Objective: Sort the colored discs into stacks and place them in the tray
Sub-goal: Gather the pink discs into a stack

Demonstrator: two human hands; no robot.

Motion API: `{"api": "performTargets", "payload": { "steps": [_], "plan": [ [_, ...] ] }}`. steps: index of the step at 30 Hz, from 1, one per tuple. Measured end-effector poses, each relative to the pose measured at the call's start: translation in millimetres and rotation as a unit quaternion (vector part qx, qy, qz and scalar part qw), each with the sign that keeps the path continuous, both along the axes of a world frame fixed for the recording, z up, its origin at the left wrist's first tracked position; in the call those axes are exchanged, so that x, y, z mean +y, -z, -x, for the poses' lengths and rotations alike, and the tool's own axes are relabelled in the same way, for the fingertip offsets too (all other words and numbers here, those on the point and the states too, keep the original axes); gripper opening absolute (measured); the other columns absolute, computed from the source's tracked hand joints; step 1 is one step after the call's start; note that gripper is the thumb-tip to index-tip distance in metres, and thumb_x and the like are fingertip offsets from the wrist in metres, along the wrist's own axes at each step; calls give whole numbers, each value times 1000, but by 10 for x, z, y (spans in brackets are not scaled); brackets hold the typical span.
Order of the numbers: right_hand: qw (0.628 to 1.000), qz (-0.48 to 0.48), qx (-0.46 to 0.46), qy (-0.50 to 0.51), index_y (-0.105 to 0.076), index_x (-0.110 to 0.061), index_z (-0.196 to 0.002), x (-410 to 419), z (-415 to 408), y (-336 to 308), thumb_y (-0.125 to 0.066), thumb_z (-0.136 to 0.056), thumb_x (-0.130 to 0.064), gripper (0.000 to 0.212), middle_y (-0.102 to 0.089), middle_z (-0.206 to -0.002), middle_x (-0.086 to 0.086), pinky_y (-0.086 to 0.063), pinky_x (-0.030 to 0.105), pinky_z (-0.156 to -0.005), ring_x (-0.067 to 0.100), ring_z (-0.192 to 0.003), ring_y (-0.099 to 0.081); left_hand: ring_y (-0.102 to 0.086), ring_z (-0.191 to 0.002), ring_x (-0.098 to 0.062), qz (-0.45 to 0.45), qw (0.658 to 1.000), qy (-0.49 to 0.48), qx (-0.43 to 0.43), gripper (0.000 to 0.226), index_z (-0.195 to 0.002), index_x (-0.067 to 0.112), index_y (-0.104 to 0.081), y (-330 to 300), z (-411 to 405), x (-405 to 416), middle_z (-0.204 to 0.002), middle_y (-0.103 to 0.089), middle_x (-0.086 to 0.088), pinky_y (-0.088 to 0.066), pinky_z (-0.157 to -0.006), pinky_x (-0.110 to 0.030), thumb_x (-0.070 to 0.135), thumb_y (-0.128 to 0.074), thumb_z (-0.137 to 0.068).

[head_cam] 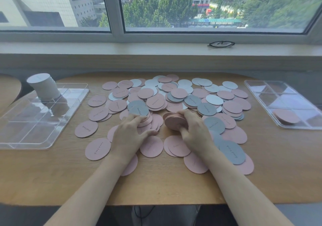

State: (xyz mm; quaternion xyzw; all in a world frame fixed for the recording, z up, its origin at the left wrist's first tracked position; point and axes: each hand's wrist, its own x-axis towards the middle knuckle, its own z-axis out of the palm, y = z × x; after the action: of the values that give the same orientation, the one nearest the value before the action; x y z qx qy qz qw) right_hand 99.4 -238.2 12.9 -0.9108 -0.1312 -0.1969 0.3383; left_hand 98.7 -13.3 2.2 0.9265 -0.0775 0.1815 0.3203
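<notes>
Lots of round discs (174, 97) spread over a wooden table (156, 187): pink, grey and white, many on top of each other. Right hand (193, 130) curled round a small pile of pink discs (174, 119), holding it near the middle of the mess. Left hand (129, 133) with fingers bent, pinching at pink discs just beside that pile, under a grey disc (138, 107). Clear tray (34, 135) on the left, with a tall white stack (44, 86) standing in its far part. Second clear tray (257, 93) on the right, with a low pink stack (286, 116) inside. Glasses (221, 44) on the window ledge.
</notes>
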Motion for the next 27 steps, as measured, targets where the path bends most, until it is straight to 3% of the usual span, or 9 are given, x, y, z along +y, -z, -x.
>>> {"api": "performTargets", "payload": {
  "steps": [3, 7, 11, 15, 19, 22, 24, 27],
  "plan": [
    [1000, -3, -1, -8, -61, -13, -118, 7, 3, -7, -66, -78, -4, 41, -65, -104, 4, -46, 46, -90, 25, -99, -57, -54, -101, -8, 3, 1000, -9, -9, 42, -111, 24, -74, -24, 28, 25, -107, -67, 12, -35, -78, -16, 51, -76, -78],
    [1000, -2, 2, -12, -61, -13, -119, 22, 13, -10, -64, -78, -4, 42, -66, -107, 4, -46, 46, -91, 26, -101, -57, -62, -90, -19, -70, 996, -24, -53, 16, -99, 23, -75, 3, 19, 36, -95, -70, 7, -38, -67, -26, 35, -69, -91],
    [1000, -2, 7, -19, -60, -17, -121, 13, -3, 13, -60, -79, -15, 42, -66, -108, -1, -47, 45, -90, 21, -102, -57, -62, -80, -19, -120, 988, -40, -83, 30, -88, 24, -70, 57, -2, 61, -87, -67, 8, -45, -56, -29, 42, -48, -96],
    [999, -10, -10, -36, -60, -17, -120, 8, -15, 33, -69, -80, -7, 43, -67, -106, -4, -46, 38, -88, 18, -99, -58, -61, -81, -19, -134, 980, -72, -132, 26, -84, 22, -66, 4, 12, 80, -86, -66, 10, -45, -52, -30, 40, -53, -97],
    [995, -40, -2, -89, -60, -17, -122, 19, 42, -12, -69, -82, -7, 42, -64, -108, -10, -46, 26, -89, 12, -101, -60, -59, -81, -23, -65, 983, -67, -157, 26, -87, 16, -63, -25, 18, 66, -83, -65, 5, -48, -56, -37, 36, -51, -99],
    [990, -57, 20, -129, -59, -19, -123, 45, 79, -28, -69, -83, -5, 43, -63, -110, -10, -44, 19, -89, 2, -102, -57, -58, -78, -23, 5, 984, -55, -172, 26, -90, 12, -62, -39, 24, 45, -82, -65, 1, -47, -58, -35, 32, -49, -100],
    [987, -55, 27, -146, -59, -17, -122, 59, 84, -26, -70, -83, -3, 43, -63, -109, -11, -40, 13, -89, -4, -101, -53, -57, -74, -20, 57, 984, -38, -165, 27, -93, 10, -62, -43, 17, 43, -81, -64, 1, -46, -62, -35, 32, -48, -101],
    [985, -54, 39, -160, -60, -16, -120, 64, 85, -32, -70, -82, -1, 42, -63, -109, -8, -39, 12, -88, 1, -101, -55, -54, -71, -9, 102, 985, -18, -140, 26, -94, 9, -62, -47, 17, 40, -80, -62, 2, -44, -65, -27, 31, -51, -101]
  ]
}}
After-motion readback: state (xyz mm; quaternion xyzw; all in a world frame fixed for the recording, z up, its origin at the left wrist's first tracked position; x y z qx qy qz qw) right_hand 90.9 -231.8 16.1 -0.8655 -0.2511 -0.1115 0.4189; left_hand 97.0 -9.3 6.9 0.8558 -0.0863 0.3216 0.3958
